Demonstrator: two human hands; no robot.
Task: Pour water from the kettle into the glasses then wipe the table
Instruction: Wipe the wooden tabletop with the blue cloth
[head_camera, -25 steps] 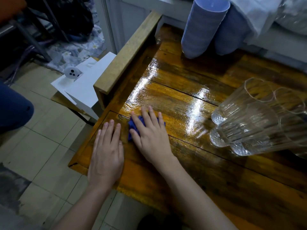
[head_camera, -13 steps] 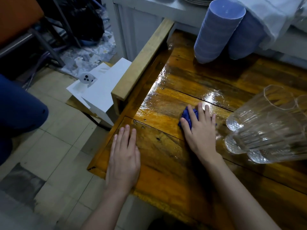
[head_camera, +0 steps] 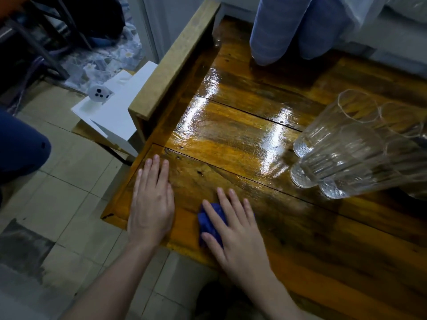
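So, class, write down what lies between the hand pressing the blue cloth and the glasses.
Nothing: the head view shows only bare, glossy tabletop, crossed by a plank seam, between the right hand on the blue cloth and the glasses.

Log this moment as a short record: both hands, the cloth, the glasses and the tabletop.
left hand: flat on the table near its front left corner, holding nothing
right hand: straight fingers pressing the blue cloth down
blue cloth: bunched under the right hand, near the front edge
glasses: clear, clustered at the right
table: wooden, wet sheen across the middle
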